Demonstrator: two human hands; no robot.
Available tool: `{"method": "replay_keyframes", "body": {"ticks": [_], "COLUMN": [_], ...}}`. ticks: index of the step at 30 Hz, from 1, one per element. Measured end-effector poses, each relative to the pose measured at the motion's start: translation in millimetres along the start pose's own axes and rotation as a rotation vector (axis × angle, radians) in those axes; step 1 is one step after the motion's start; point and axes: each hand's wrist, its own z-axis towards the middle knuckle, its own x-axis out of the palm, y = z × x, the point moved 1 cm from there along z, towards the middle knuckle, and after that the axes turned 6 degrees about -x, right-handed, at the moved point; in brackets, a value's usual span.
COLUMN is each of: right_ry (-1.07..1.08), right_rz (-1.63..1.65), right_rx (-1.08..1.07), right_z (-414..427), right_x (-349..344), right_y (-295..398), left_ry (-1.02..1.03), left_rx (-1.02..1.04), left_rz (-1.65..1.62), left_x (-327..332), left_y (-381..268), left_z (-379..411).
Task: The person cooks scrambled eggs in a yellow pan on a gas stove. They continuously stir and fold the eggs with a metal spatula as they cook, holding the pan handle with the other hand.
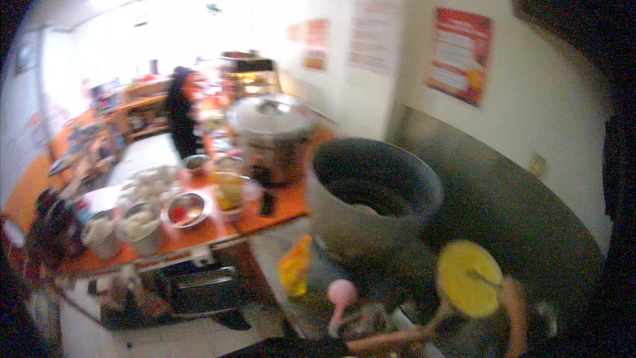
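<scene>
At the lower right is a round vessel with a bright yellow face; blur hides whether the yellow is its inside or a food. A dark utensil lies across it, its end in my right hand. My left hand meets the vessel's lower left edge, but its fingers are too blurred to make out. Left of my hands is a pink ladle or scoop. Beside that stands a yellow-orange packet. Behind them rises a large, deep cylindrical pot or oven with a dark inside.
An orange counter bears a big lidded metal pot, a bowl with red contents, a container of yellow food and many pale dough balls. A dark-clothed person stands farther back. A metal-clad wall curves along the right.
</scene>
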Motion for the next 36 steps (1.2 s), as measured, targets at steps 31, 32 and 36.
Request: {"method": "replay_keyframes", "body": {"ticks": [31, 32, 36], "right_ry": [-0.053, -0.063, -0.055], "right_rz": [-0.2, -0.199, -0.016], "right_rx": [0.287, 0.294, 0.211], "right_z": [19, 22, 14], "right_x": [-24, -18, 23], "right_y": [34, 31, 38], "left_ry": [0.093, 0.086, 0.047], "left_rx": [-0.188, -0.171, -0.143], "left_rz": [-0.034, 0.012, 0.064], "left_x": [-6, -7, -5], "left_y": [1, 4, 2], "left_z": [37, 40, 40]}}
